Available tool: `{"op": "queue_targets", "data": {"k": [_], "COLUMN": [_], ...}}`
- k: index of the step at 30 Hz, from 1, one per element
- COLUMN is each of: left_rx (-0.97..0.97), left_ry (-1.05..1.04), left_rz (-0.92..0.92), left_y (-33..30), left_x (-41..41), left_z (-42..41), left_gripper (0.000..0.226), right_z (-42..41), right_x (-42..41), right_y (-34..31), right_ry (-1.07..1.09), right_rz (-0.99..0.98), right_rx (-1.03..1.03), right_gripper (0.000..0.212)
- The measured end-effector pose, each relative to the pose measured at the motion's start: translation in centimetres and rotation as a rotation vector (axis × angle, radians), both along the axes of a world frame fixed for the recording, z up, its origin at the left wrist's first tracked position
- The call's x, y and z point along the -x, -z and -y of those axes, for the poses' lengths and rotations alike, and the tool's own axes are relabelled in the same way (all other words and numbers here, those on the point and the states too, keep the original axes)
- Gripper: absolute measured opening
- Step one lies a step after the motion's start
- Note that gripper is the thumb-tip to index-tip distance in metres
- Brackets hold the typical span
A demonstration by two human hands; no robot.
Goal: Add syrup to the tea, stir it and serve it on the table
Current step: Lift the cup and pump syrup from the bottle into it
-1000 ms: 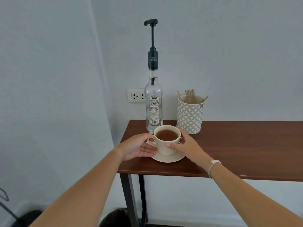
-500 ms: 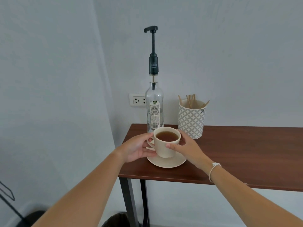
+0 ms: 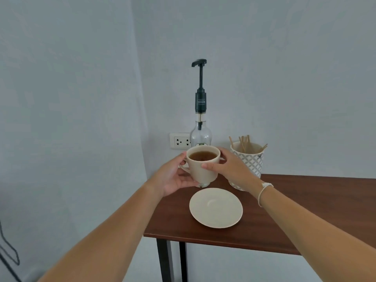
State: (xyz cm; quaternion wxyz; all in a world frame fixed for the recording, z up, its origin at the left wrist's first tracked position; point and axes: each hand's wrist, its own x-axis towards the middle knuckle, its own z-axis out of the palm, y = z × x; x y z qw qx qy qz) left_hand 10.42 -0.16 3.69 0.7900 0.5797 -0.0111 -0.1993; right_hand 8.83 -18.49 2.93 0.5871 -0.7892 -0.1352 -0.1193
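A cream cup of brown tea (image 3: 203, 165) is lifted off its saucer and held in the air in front of the syrup bottle. My left hand (image 3: 173, 176) grips the handle side and the cup's base. My right hand (image 3: 230, 167) wraps around the cup's right side. The cream saucer (image 3: 216, 207) lies bare on the dark wooden table (image 3: 305, 210), below and in front of the cup. The clear glass syrup bottle (image 3: 200, 135) with a tall black pump stands behind the cup; its lower part is hidden.
A white patterned holder (image 3: 251, 161) with several wooden stir sticks stands at the back, right of the bottle. A wall socket (image 3: 180, 141) sits left of the bottle. The table's left edge and front edge lie close to the saucer.
Both hands have lifted the cup up off the saucer, towards the bottle. The saucer has stayed on the table. The camera has tilted, so the scene sits lower in the frame.
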Motion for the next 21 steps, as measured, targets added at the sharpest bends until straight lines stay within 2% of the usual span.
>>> {"op": "queue_targets", "data": {"k": [5, 12, 13, 14, 21], "left_rx": [0.007, -0.089, -0.084, -0.073, -0.097], "left_ry": [-0.060, -0.131, -0.140, -0.159, -0.160], "left_rz": [0.024, 0.038, 0.083, 0.130, 0.130], "left_y": [-3.6, -6.3, -7.4, -8.6, -10.0], "left_x": [-0.3, -0.7, -1.3, -1.8, -2.3], "left_z": [-1.3, -1.9, -2.9, -3.9, -3.8], "left_gripper": [0.028, 0.026, 0.026, 0.026, 0.032], "right_z": [-1.6, -2.5, -3.5, -4.5, -4.7], "right_x": [-1.2, -2.3, -3.1, -4.1, -4.3], "right_y": [-3.2, -5.0, -6.2, -7.4, -8.9], "right_ry": [0.021, 0.031, 0.026, 0.021, 0.007], "right_rz": [0.059, 0.051, 0.071, 0.088, 0.085], "right_rx": [0.059, 0.081, 0.079, 0.082, 0.058], "right_gripper": [0.046, 0.057, 0.057, 0.057, 0.049]}}
